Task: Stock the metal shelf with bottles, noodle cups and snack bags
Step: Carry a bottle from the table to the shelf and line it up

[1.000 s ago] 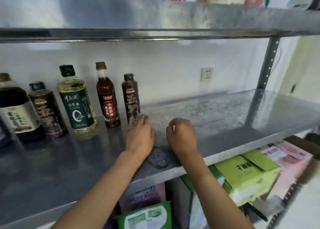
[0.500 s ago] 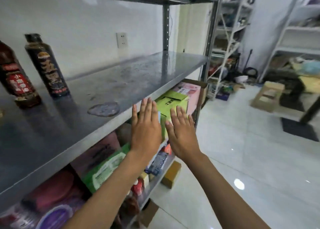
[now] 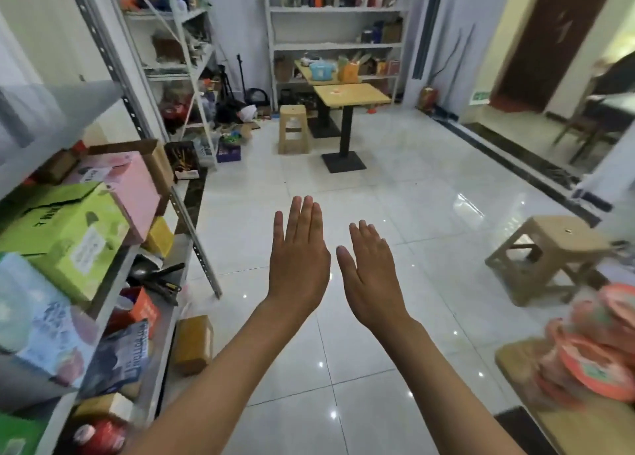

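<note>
Both your grips are empty: left hand (image 3: 298,258) and right hand (image 3: 372,276) are flat, fingers straight, over the white tiled floor (image 3: 395,196). The stack of orange-lidded noodle cups (image 3: 594,348) sits low to the right of your right grip, on a wooden bench (image 3: 515,358); the grey metal shelf (image 3: 55,110) stands left of your left grip. Reach right, and wrap one cup's wall firmly.

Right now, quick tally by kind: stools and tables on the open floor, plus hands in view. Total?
Stools: 2 (far stool, near stool)
Tables: 2 (front table, back table)
Hands: 2 (left hand, right hand, both open, holding nothing)
Total: 6
</note>
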### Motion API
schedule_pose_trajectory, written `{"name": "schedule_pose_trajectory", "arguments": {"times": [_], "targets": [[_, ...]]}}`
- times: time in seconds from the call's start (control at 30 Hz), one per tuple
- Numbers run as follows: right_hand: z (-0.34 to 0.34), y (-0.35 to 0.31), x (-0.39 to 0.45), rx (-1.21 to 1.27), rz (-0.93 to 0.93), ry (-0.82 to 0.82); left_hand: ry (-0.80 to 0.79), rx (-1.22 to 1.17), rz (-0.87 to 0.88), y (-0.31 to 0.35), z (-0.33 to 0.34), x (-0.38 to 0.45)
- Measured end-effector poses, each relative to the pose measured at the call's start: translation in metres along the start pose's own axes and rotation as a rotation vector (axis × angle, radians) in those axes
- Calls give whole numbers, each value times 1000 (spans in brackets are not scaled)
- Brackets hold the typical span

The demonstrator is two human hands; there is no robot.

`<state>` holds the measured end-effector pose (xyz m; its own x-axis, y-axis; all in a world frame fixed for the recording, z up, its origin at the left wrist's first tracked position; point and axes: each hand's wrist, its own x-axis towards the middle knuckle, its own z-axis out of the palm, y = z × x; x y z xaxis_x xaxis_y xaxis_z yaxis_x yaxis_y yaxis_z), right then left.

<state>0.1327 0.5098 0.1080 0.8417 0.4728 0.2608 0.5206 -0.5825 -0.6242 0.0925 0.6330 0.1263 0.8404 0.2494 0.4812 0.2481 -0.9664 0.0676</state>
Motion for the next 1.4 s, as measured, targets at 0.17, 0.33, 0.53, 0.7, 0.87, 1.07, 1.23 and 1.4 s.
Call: {"name": "schedule_pose_trajectory", "arguments": {"times": [0.17, 0.33, 0.53, 0.7, 0.87, 1.07, 1.23, 1.4], "targets": [[-71, 85, -34, 38, 224, 113, -67, -154, 199, 111, 34, 14], [-146, 173, -74, 54, 430, 290, -157, -261, 434, 234, 59, 21], [-225, 283, -127, 86, 584, 646, -306, -387, 647, 377, 76, 18], [-271, 376, -154, 20, 813, 889, -423, -505, 780, 465, 100, 5], [-304, 460, -167, -94, 1141, 747, -499, -578, 837, 519, 110, 10], [-305, 503, -164, -8, 1136, 520, -513, -587, 790, 552, 110, 23], [-306, 505, -176, 53, 1094, 613, -540, -591, 769, 557, 110, 21], [-327, 470, -183, 56, 981, 714, -612, -664, 719, 554, 105, 17]]}}
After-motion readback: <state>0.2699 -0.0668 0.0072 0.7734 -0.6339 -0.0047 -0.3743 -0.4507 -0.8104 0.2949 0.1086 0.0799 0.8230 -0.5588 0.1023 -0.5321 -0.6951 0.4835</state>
